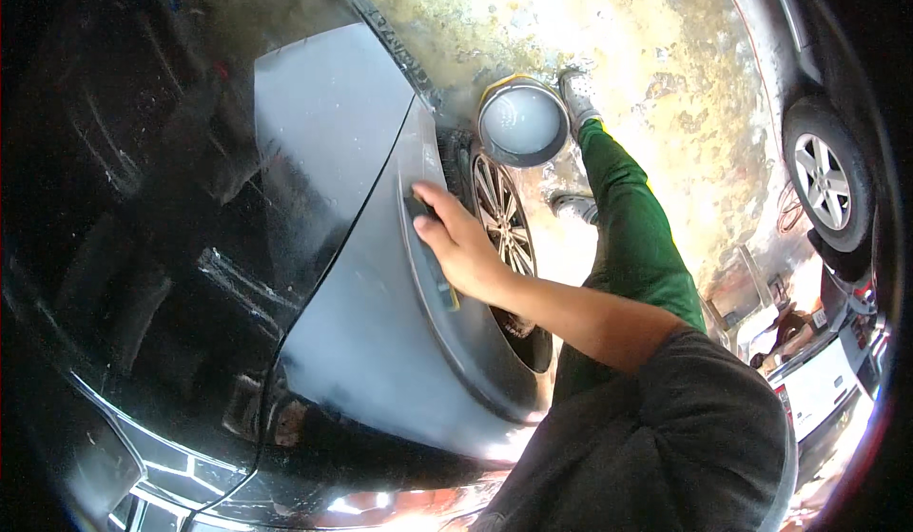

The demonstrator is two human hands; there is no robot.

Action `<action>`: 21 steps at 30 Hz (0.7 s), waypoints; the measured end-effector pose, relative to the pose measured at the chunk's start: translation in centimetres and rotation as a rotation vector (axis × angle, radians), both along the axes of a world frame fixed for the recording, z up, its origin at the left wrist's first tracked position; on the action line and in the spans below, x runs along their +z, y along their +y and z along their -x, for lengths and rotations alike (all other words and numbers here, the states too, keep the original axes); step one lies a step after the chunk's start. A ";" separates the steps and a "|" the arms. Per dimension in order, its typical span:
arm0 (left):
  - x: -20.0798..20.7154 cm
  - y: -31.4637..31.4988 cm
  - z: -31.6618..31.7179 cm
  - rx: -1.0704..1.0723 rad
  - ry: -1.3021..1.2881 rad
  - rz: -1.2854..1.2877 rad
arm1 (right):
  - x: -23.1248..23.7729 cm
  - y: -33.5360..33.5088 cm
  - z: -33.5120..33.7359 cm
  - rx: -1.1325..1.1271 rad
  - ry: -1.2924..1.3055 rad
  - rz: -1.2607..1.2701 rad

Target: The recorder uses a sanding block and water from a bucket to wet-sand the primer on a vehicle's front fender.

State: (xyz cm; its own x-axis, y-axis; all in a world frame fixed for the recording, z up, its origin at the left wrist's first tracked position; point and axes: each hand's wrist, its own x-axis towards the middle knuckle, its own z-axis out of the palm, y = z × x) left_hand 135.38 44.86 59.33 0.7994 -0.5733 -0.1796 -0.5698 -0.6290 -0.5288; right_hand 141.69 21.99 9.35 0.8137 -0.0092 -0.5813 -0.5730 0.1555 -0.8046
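Observation:
My right hand [456, 247] reaches leftward across the car. Its fingers and thumb grip a long dark block with a yellowish end [451, 296], which looks like a sanding block. The block lies against the raised ridge above the wheel arch on a matte grey car fender [357, 318]. Much of the block is covered by the hand. Beneath the forearm, a multi-spoke wheel [499, 209] sits partly hidden in the arch. My left hand is out of sight.
Left of a seam lies a glossy black panel [143, 199] with a grey patch [319, 104] and whitish smears. A bucket [525, 160] of cloudy liquid stands beside my shoe [578, 95] on the stained concrete floor [685, 85]. Another car's wheel [823, 180] is at far right.

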 end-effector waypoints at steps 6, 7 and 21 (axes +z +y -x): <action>-0.9 -0.2 -0.5 0.018 0.031 -0.002 | -17.3 -1.2 -10.0 -0.154 0.260 -0.138; 0.0 -0.2 0.1 0.099 0.052 -0.048 | -17.0 -0.4 -8.9 -0.137 0.242 -0.150; -2.4 -4.5 -1.8 -0.016 0.043 -0.081 | 7.3 -10.7 20.8 0.017 -0.476 0.009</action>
State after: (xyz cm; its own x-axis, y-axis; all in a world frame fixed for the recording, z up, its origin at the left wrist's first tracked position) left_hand 137.22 40.33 56.94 0.7807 -0.5683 -0.2598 -0.6029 -0.5755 -0.5526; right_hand 120.88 11.27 16.61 0.9896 0.0031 -0.1437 -0.1427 0.1410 -0.9797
